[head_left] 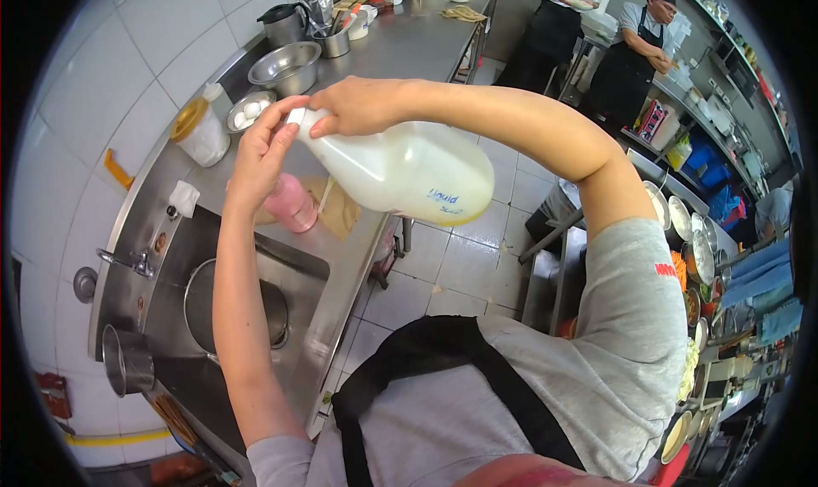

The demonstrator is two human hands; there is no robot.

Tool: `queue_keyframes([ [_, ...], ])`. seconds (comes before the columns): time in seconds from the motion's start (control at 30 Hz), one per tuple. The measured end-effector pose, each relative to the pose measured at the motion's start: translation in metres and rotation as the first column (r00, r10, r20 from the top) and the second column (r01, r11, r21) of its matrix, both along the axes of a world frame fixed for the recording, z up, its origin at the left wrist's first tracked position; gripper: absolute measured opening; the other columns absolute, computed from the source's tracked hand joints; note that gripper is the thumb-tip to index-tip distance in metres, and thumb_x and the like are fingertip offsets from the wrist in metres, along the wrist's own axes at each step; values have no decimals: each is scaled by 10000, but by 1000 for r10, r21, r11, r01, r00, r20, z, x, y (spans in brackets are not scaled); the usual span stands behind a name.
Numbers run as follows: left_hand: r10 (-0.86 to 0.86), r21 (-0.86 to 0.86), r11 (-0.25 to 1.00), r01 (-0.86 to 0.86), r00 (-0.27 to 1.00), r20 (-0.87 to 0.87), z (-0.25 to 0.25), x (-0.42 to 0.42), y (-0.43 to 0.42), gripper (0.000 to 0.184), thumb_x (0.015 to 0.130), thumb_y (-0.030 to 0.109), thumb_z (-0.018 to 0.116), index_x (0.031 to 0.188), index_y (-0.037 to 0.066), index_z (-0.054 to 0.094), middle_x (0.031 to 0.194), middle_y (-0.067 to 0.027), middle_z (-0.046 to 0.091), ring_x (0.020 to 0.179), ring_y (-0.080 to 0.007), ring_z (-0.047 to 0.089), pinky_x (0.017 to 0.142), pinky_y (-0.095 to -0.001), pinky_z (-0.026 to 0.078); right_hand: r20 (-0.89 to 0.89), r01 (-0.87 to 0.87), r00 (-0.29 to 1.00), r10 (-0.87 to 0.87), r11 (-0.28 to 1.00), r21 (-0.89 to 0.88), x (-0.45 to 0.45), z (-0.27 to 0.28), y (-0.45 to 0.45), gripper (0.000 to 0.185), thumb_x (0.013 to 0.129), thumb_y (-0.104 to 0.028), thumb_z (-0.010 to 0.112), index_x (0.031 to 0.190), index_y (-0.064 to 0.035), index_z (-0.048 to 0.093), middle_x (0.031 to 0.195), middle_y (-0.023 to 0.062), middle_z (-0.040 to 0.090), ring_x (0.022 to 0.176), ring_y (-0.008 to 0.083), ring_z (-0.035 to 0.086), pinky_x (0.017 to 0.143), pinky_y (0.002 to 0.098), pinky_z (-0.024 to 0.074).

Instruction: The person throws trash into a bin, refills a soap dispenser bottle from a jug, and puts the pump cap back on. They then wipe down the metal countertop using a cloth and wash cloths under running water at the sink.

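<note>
A large translucent jug (417, 170) with blue handwriting and pale yellow liquid lies tilted in the air, its neck toward the left. My right hand (358, 108) grips it near the neck. Fingers of my left hand (266, 150) close on the white cap (296, 117) at the jug's mouth. Just below my hands a pink bottle (292, 204) stands on the steel counter beside a brown cloth (339, 212). My left forearm crosses over the sink, where a large pot (200, 304) sits.
A lidded tub (203, 138), a bowl of eggs (250, 110) and a steel bowl (290, 68) stand along the wall. The faucet (128, 262) is at the left. Two people (554, 27) (635, 48) stand at the back right. Food containers (699, 257) line the right.
</note>
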State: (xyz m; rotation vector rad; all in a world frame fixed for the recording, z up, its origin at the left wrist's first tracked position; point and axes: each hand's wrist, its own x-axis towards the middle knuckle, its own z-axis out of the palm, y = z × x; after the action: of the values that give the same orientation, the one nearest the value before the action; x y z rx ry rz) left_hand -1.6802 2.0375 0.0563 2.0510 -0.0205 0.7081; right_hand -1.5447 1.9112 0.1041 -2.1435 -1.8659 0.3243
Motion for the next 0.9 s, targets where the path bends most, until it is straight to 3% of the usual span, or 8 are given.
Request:
queue_keyframes([
  [0.13, 502, 391, 766, -510, 855, 132, 3, 0, -6, 300, 858, 299, 448, 931, 36, 573, 778, -144, 591, 710, -263, 559, 604, -338, 419, -10, -42, 999, 42, 998, -54, -13, 2, 15, 456, 818, -430, 474, 1018, -22, 498, 947, 178, 569, 903, 324, 544, 757, 411, 419],
  [0.37, 739, 590, 629, -506, 625, -253, 13, -15, 18, 443, 853, 435, 398, 984, 45, 563, 843, -159, 597, 714, -261, 566, 538, -352, 424, 16, -68, 997, 72, 984, -166, -35, 8, 36, 421, 825, -404, 474, 999, -21, 497, 813, 156, 581, 570, 230, 583, 453, 312, 465],
  [0.43, 234, -187, 948, -256, 963, -132, 1, -27, 29, 366, 841, 336, 468, 1086, 71, 531, 1024, -93, 568, 793, -164, 553, 572, -296, 437, 34, -67, 997, 75, 979, -193, -33, 9, 42, 419, 824, -395, 475, 1010, -20, 494, 819, 154, 580, 572, 232, 581, 450, 314, 468],
  [0.53, -200, -342, 914, 220, 975, 94, -14, -38, 44, 401, 837, 271, 482, 1180, 65, 456, 1111, -62, 509, 980, -162, 486, 725, -292, 438, 67, -71, 994, 85, 979, -192, -25, -1, 57, 427, 819, -384, 477, 1042, -19, 485, 835, 141, 578, 566, 224, 572, 429, 312, 464],
  [0.6, -231, -190, 953, 235, 972, 42, -27, -35, 62, 381, 812, 143, 509, 1179, 56, 452, 1096, -69, 504, 972, -144, 475, 784, -259, 422, 75, -64, 994, 82, 975, -213, -27, -3, 61, 420, 820, -384, 475, 1054, -36, 482, 838, 125, 575, 580, 214, 568, 430, 309, 464],
  [0.73, 138, -71, 986, -148, 981, -136, -31, -30, 55, 254, 853, 194, 450, 1072, 78, 510, 930, -51, 576, 816, -167, 542, 637, -315, 434, 64, -47, 996, 65, 967, -251, -31, -5, 68, 401, 824, -377, 480, 1085, -72, 480, 829, 101, 576, 612, 198, 564, 431, 302, 453],
  [0.8, 481, 316, 822, -473, 875, 59, -37, -24, 61, 289, 874, 300, 393, 976, 64, 526, 731, -65, 583, 662, -201, 551, 588, -336, 408, 80, -69, 992, 96, 956, -286, -31, -12, 73, 409, 825, -377, 476, 1076, -55, 484, 842, 115, 576, 583, 214, 568, 415, 310, 451],
  [0.9, 669, 167, 708, -686, 728, 151, -46, -25, 80, 320, 818, 308, 399, 908, 25, 519, 673, -134, 536, 667, -291, 535, 640, -375, 423, 119, -39, 989, 83, 942, -334, -39, -16, 76, 420, 824, -378, 474, 1070, -37, 487, 863, 127, 575, 562, 230, 571, 408, 317, 452],
])
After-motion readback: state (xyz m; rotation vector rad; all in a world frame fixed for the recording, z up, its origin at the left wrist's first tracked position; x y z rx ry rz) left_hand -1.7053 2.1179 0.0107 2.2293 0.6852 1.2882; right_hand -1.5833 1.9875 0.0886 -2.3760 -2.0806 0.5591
